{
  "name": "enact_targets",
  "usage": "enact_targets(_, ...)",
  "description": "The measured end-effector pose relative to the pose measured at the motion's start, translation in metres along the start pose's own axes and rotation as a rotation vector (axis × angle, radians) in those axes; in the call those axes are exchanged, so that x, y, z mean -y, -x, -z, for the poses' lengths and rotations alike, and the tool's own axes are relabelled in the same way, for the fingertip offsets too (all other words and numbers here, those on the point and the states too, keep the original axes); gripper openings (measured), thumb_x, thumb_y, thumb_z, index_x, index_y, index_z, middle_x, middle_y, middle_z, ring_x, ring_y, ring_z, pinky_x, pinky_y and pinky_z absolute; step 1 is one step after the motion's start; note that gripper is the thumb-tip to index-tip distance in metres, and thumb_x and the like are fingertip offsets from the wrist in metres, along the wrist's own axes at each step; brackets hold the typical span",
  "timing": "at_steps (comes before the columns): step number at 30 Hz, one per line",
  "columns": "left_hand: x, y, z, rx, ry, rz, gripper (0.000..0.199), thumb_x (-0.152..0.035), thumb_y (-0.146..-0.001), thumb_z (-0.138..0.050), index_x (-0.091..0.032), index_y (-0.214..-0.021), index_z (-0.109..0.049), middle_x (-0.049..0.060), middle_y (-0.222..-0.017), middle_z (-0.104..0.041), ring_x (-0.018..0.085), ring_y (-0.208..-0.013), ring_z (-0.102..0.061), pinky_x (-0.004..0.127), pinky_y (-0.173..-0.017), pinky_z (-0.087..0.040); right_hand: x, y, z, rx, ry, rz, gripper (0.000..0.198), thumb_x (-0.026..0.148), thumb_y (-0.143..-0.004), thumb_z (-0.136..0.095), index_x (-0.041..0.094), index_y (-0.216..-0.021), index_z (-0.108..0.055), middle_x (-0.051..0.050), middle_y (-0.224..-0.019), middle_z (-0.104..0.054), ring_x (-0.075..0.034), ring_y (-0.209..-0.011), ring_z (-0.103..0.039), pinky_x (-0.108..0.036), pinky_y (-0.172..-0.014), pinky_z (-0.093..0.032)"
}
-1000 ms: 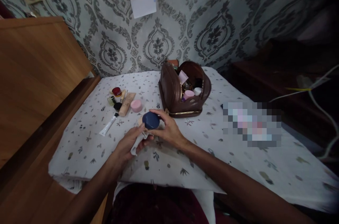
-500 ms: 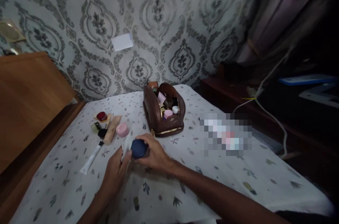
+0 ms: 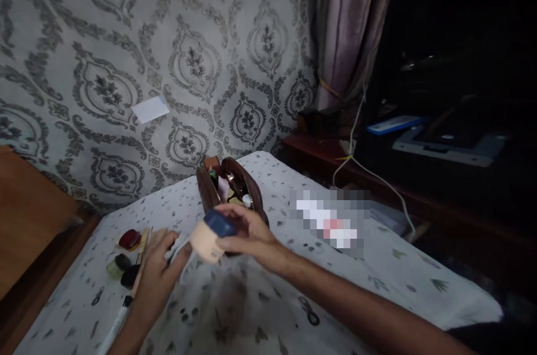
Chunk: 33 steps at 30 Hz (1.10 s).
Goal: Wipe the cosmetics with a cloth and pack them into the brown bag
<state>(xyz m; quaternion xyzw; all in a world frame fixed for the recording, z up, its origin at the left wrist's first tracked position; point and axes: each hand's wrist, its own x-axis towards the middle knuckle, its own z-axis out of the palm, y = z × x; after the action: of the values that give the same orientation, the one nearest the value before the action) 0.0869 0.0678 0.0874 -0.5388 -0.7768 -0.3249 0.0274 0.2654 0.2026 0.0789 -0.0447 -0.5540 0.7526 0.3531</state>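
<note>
My right hand (image 3: 258,237) grips a small jar (image 3: 205,240) with a peach body and a dark blue lid, tilted above the bed sheet. A thin white cloth or tissue (image 3: 178,246), blurred, is pinched in my left hand (image 3: 157,268) close to the jar's left side. Just behind my right hand stands an open brown cosmetics bag (image 3: 205,187) with several small items inside; its front is partly hidden by the hand. A red-lidded pot (image 3: 130,240), a greenish jar (image 3: 115,268) and a peach tube (image 3: 157,236) lie left of my left hand, which partly covers the tube.
The patterned white sheet (image 3: 235,310) lies beneath everything. A pixelated object (image 3: 327,221) rests on its right side. Wooden furniture (image 3: 29,209) borders the left, and a white cable (image 3: 377,170) hangs at the right near a dark red ledge (image 3: 304,148).
The jar has turned, bringing its peach side into sight, and my right hand now overlaps the bag's front. The cloth has come away from the jar slightly. The view has swung right.
</note>
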Motion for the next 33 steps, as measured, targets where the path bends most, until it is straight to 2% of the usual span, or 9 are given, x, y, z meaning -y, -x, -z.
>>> enact_targets(2, -0.024, -0.028, 0.005, 0.089, -0.102, -0.094, 0.038, -0.043, -0.096, -0.038, -0.021, -0.116, -0.062, 0.003, -0.089, -0.063, 0.018, -0.068, -0.059, 0.027, -0.062, -0.047, 0.025, -0.015, 0.021, -0.109, 0.115, 0.08, 0.053, 0.036, -0.065, -0.084, 0.024, -0.112, -0.062, -0.004, -0.114, -0.066, -0.02, -0.104, -0.063, -0.038, -0.094, -0.049)
enact_targets(5, -0.065, -0.071, 0.005, 0.136, -0.399, -0.311, 0.046, -0.023, -0.097, -0.027, -0.027, -0.134, -0.055, 0.006, -0.099, -0.059, 0.018, -0.07, -0.059, 0.028, -0.064, -0.045, 0.048, -0.048, 0.055, -0.25, 0.342, 0.222, 0.047, 0.034, -0.068, -0.079, 0.019, -0.109, -0.061, -0.006, -0.11, -0.068, -0.021, -0.104, -0.063, -0.039, -0.095, -0.049)
enact_targets(7, -0.087, -0.096, 0.0, 0.216, -0.633, -0.367, 0.05, -0.018, -0.096, -0.031, -0.032, -0.139, -0.051, 0.008, -0.106, -0.057, 0.019, -0.073, -0.061, 0.029, -0.063, -0.045, 0.054, -0.073, 0.074, -0.321, 0.526, 0.31, 0.047, 0.032, -0.065, -0.08, 0.016, -0.105, -0.061, -0.007, -0.105, -0.069, -0.022, -0.1, -0.064, -0.039, -0.095, -0.048)
enact_targets(10, -0.105, -0.122, -0.013, 0.308, -0.843, -0.395, 0.053, -0.014, -0.094, -0.036, -0.036, -0.141, -0.049, 0.009, -0.111, -0.057, 0.022, -0.077, -0.065, 0.03, -0.065, -0.046, 0.053, -0.105, 0.093, -0.34, 0.75, 0.334, 0.051, 0.031, -0.063, -0.08, 0.015, -0.107, -0.059, -0.007, -0.105, -0.069, -0.023, -0.099, -0.064, -0.038, -0.09, -0.048)
enact_targets(13, -0.105, -0.134, -0.021, 0.371, -0.911, -0.419, 0.057, -0.011, -0.092, -0.038, -0.036, -0.142, -0.048, 0.011, -0.114, -0.058, 0.022, -0.079, -0.067, 0.031, -0.068, -0.047, 0.049, -0.122, 0.1, -0.301, 0.883, 0.309, 0.054, 0.031, -0.065, -0.08, 0.015, -0.112, -0.058, -0.007, -0.106, -0.068, -0.023, -0.098, -0.064, -0.035, -0.084, -0.048)
enact_targets(18, -0.091, -0.136, -0.022, 0.43, -0.892, -0.347, 0.054, -0.013, -0.095, -0.035, -0.034, -0.143, -0.046, 0.012, -0.117, -0.058, 0.026, -0.086, -0.068, 0.033, -0.067, -0.048, 0.042, -0.127, 0.097, -0.247, 0.936, 0.27, 0.052, 0.032, -0.067, -0.078, 0.013, -0.112, -0.06, -0.007, -0.104, -0.067, -0.022, -0.094, -0.062, -0.032, -0.081, -0.045)
enact_targets(27, -0.063, -0.134, -0.025, 0.349, -0.771, -0.318, 0.05, -0.015, -0.097, -0.034, -0.032, -0.142, -0.049, 0.008, -0.108, -0.06, 0.023, -0.088, -0.066, 0.032, -0.071, -0.049, 0.03, -0.124, 0.094, -0.213, 0.956, 0.226, 0.053, 0.031, -0.068, -0.078, 0.016, -0.115, -0.059, -0.004, -0.101, -0.066, -0.019, -0.089, -0.061, -0.029, -0.077, -0.045)
enact_targets(30, -0.06, -0.134, -0.026, 0.341, -0.745, -0.316, 0.049, -0.015, -0.097, -0.033, -0.031, -0.141, -0.05, 0.008, -0.111, -0.06, 0.022, -0.087, -0.067, 0.032, -0.071, -0.049, 0.032, -0.126, 0.093, -0.209, 1.04, 0.209, 0.055, 0.03, -0.069, -0.078, 0.015, -0.118, -0.058, -0.006, -0.104, -0.067, -0.021, -0.092, -0.062, -0.03, -0.079, -0.045)
enact_targets(33, -0.059, -0.133, -0.026, 0.319, -0.732, -0.31, 0.049, -0.015, -0.097, -0.034, -0.031, -0.14, -0.051, 0.007, -0.111, -0.06, 0.021, -0.085, -0.067, 0.031, -0.071, -0.049, 0.036, -0.136, 0.092, -0.138, 1.212, 0.218, 0.054, 0.027, -0.07, -0.077, 0.014, -0.119, -0.057, -0.008, -0.108, -0.067, -0.023, -0.097, -0.062, -0.031, -0.081, -0.045)
